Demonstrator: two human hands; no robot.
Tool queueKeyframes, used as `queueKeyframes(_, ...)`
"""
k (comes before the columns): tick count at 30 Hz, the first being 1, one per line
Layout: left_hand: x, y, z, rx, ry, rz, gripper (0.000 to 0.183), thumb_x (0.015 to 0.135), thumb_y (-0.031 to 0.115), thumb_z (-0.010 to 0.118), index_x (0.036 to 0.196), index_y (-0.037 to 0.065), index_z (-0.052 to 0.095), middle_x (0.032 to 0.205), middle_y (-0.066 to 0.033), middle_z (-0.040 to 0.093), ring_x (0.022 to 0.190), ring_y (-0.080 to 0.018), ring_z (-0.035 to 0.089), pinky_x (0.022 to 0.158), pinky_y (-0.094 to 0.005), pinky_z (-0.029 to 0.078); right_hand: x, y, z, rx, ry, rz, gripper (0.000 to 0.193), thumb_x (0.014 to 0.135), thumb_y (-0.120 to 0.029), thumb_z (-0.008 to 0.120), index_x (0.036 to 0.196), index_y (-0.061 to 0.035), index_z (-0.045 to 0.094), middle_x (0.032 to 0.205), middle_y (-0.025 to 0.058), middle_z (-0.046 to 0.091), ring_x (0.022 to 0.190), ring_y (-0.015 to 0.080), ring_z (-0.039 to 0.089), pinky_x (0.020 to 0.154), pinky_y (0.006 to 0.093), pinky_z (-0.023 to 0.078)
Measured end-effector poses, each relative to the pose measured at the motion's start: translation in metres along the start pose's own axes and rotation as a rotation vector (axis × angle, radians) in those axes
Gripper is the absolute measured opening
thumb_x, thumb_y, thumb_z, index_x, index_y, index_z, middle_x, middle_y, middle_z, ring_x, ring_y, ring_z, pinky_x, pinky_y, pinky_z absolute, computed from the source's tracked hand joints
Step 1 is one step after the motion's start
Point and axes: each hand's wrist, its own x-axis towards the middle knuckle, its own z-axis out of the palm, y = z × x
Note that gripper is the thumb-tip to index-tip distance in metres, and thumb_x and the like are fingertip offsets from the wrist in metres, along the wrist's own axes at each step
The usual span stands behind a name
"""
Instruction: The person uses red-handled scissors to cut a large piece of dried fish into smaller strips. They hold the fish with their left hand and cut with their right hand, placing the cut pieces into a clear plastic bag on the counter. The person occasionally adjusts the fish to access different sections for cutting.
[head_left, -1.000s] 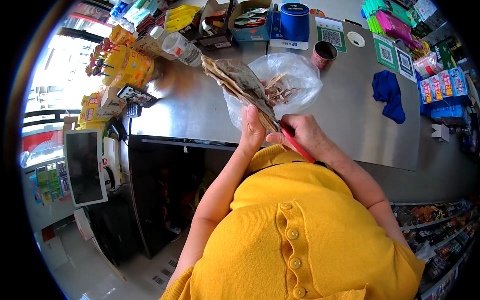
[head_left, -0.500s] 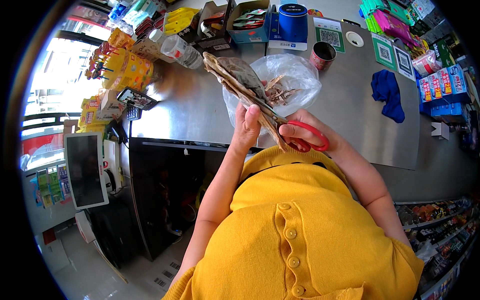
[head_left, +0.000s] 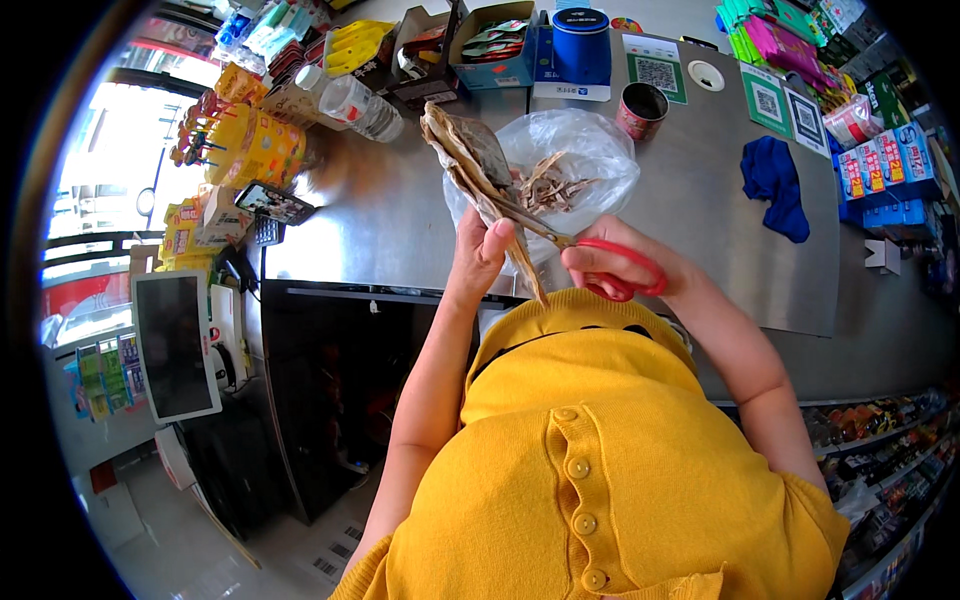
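Note:
My left hand (head_left: 480,252) grips a folded bundle of dry, brown, leaf-like sheets (head_left: 466,150), its kind unclear, tilted above the counter's front edge. My right hand (head_left: 622,250) is closed round red-handled scissors (head_left: 652,280). Their metal blades lie across the lower part of the bundle, next to my left fingers; how far apart the blades are, I cannot make out. Behind the bundle a clear plastic bag (head_left: 612,180) lies spread on the steel counter (head_left: 700,230), with cut brown strips (head_left: 552,192) in it.
On the counter stand a water bottle (head_left: 362,108), a dark red tin (head_left: 641,110), a blue canister (head_left: 580,45) and boxes of packets (head_left: 495,55). A blue cloth (head_left: 773,188) lies at the right. At the left are a phone (head_left: 275,203) and a screen (head_left: 175,345).
My right hand and the scissors have shifted slightly right, so more of the blades shows. The bundle's lower end has swung left, and more of the strips in the bag is visible.

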Motion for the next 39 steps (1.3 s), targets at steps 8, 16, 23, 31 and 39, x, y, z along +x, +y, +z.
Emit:
queueKeyframes(8, -0.004, -0.021, 0.014, -0.031, 0.168, 0.021, 0.078, 0.085, 0.064, 0.05, 0.13, 0.001, 0.042, 0.115, -0.0055, 0.053, 0.102, -0.0141, 0.051, 0.091, -0.0278, 0.041, 0.006, 0.003, 0.041, -0.748, 0.509, -0.061, 0.065, 0.073, -0.061, 0.067, 0.079, 0.0027, 0.056, 0.083, 0.0217, 0.061, 0.077, 0.0412, 0.061, 0.068, 0.0456, 0.048)
queueKeyframes(16, -0.01, -0.021, 0.024, -0.201, 0.147, 0.021, 0.075, 0.09, 0.063, 0.041, 0.13, -0.002, 0.042, 0.12, -0.0088, 0.051, 0.112, -0.0177, 0.047, 0.098, -0.0309, 0.036, 0.011, 0.005, 0.046, -0.731, 0.529, -0.139, 0.058, 0.075, -0.053, 0.07, 0.075, 0.0036, 0.057, 0.072, 0.0208, 0.061, 0.067, 0.0393, 0.061, 0.062, 0.0429, 0.048)
queueKeyframes(23, -0.004, -0.016, 0.008, -0.123, 0.081, -0.046, 0.08, 0.082, 0.066, 0.052, 0.127, 0.0, 0.045, 0.111, -0.006, 0.055, 0.094, -0.0135, 0.054, 0.083, -0.0273, 0.045, 0.017, 0.016, 0.019, -0.507, 0.376, -0.295, 0.047, 0.075, -0.039, 0.076, 0.064, 0.0029, 0.059, 0.056, 0.013, 0.055, 0.052, 0.0183, 0.05, 0.055, 0.032, 0.044)
queueKeyframes(31, 0.003, 0.001, -0.009, 0.055, -0.061, -0.014, 0.075, 0.083, 0.063, 0.055, 0.124, 0.0, 0.048, 0.117, -0.0067, 0.053, 0.111, -0.017, 0.048, 0.097, -0.0317, 0.036, 0.004, -0.022, -0.004, -0.154, 0.082, 0.179, 0.054, 0.078, -0.053, 0.07, 0.058, -0.0055, 0.055, 0.048, 0.0001, 0.049, 0.037, 0.0065, 0.044, 0.035, 0.0207, 0.034)
queueKeyframes(39, 0.008, -0.003, -0.028, 0.353, -0.183, 0.054, 0.078, 0.081, 0.063, 0.056, 0.124, -0.002, 0.048, 0.129, -0.0173, 0.041, 0.118, -0.0295, 0.041, 0.096, -0.0354, 0.038, 0.0, -0.031, -0.044, -0.143, -0.161, 0.228, 0.059, 0.077, -0.058, 0.067, 0.053, -0.0054, 0.053, 0.044, 0.0011, 0.046, 0.035, 0.0092, 0.044, 0.034, 0.0223, 0.034)
